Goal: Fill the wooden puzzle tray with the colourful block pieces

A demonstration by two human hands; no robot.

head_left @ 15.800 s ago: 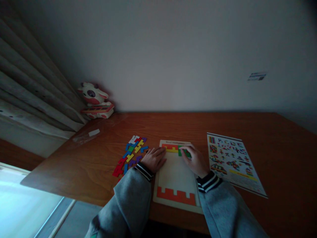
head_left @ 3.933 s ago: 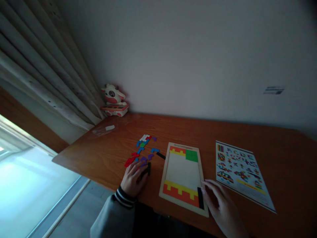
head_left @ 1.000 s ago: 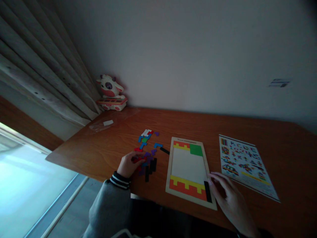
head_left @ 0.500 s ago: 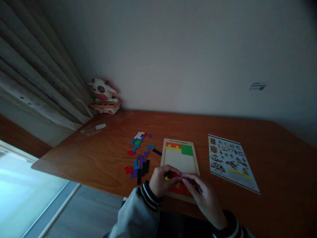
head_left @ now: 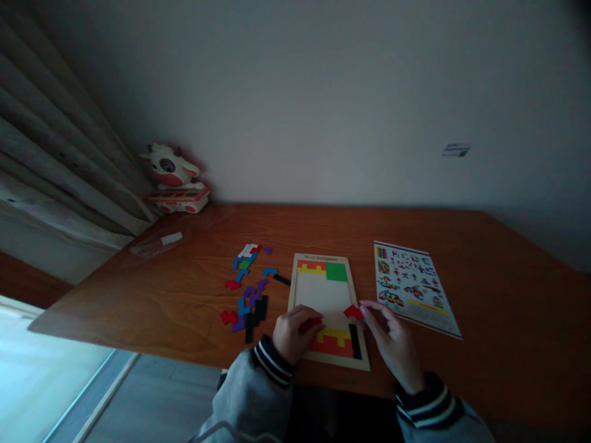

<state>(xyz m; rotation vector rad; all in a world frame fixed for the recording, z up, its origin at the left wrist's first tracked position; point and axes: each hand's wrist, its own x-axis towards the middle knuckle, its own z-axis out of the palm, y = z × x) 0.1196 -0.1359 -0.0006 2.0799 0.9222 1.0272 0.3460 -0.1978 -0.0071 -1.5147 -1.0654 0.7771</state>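
This is looking like a room in a home: a long curtain (head_left: pixel 60 166) is hanging beside a plain wall (head_left: pixel 300 104), and a cow-shaped toy (head_left: pixel 172 179) is sitting on a brown wooden desk (head_left: pixel 323 229).

A small, stepped red piece (head_left: pixel 353 312) is pinched in the fingertips of the right hand (head_left: pixel 392 343), over the right side of a puzzle board. A second red piece (head_left: pixel 311 323), mostly hidden, shows between the thumb and fingers of the left hand (head_left: pixel 292 334).

The puzzle board (head_left: pixel 321 294) lies flat on the table, a pale upright rectangle, its middle bare. Along its top, interlocked orange and yellow pieces sit beside a green block (head_left: pixel 337 272). Along its bottom, yellow pieces mesh with orange ones, a black strip (head_left: pixel 355 341) standing at their right.
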